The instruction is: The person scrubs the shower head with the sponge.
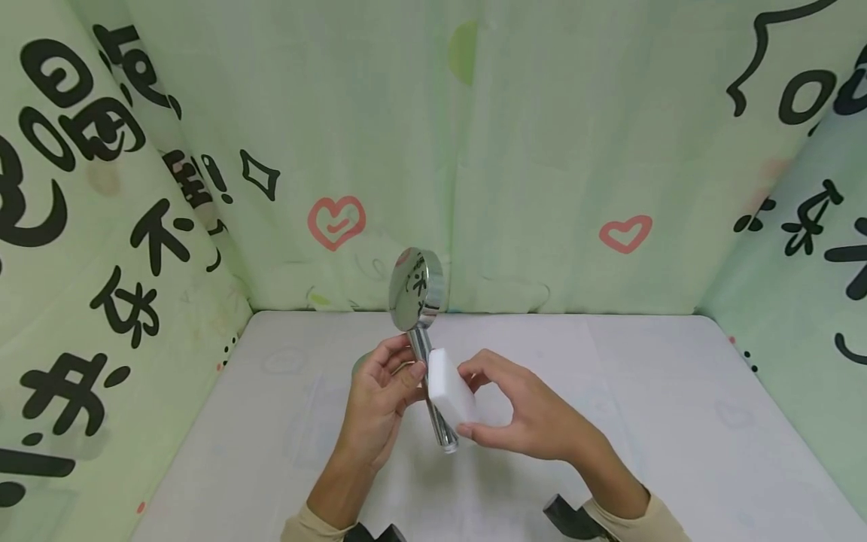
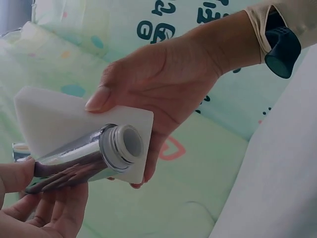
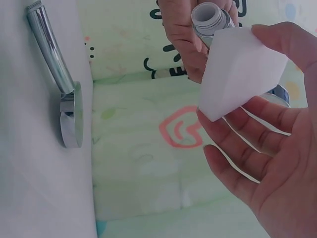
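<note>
My left hand (image 1: 381,395) grips the handle of a chrome shower head (image 1: 407,299), its round face tilted up and to the left. With thumb and fingers, my right hand (image 1: 538,410) pinches a white sponge block (image 1: 448,388) by its edges. One side of the sponge lies along the handle, below the round head. The left wrist view shows the handle's threaded end (image 2: 124,146) in front of the sponge. A second chrome shower head (image 3: 52,54) lies on the table in the right wrist view; in the head view the left hand mostly hides it.
The white table (image 1: 664,421) spreads under both hands. Pale green curtains (image 1: 542,150) with black writing and red hearts stand at its back and both sides. Dark wrist-worn cameras (image 1: 572,519) sit at the sleeve cuffs.
</note>
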Demonstrator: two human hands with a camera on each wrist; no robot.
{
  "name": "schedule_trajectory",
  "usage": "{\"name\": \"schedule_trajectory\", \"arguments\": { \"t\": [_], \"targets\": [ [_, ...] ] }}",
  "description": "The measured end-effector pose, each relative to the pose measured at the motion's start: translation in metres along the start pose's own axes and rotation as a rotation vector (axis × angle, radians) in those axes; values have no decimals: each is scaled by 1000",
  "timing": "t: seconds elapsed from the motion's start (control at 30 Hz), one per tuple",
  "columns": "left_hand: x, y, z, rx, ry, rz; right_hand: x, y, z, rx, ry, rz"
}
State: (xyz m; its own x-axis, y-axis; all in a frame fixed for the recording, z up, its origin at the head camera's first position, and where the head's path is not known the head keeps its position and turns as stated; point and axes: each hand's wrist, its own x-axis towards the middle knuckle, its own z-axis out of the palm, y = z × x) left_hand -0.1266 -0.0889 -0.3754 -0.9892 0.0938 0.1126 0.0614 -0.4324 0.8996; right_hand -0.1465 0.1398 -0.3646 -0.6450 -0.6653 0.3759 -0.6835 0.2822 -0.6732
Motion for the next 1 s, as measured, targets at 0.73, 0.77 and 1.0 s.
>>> {"name": "schedule_trajectory", "arguments": {
  "t": [0.73,0.77,1.0],
  "targets": [
    [-2,-1,3,10,-52,1,9,0,0,-18,162,-24],
    [-1,-1,3,12,-51,0,9,0,0,-19,170,-29],
    [-2,-2,4,44,-59,-21,10,-1,1,-33,198,-16]
  ]
}}
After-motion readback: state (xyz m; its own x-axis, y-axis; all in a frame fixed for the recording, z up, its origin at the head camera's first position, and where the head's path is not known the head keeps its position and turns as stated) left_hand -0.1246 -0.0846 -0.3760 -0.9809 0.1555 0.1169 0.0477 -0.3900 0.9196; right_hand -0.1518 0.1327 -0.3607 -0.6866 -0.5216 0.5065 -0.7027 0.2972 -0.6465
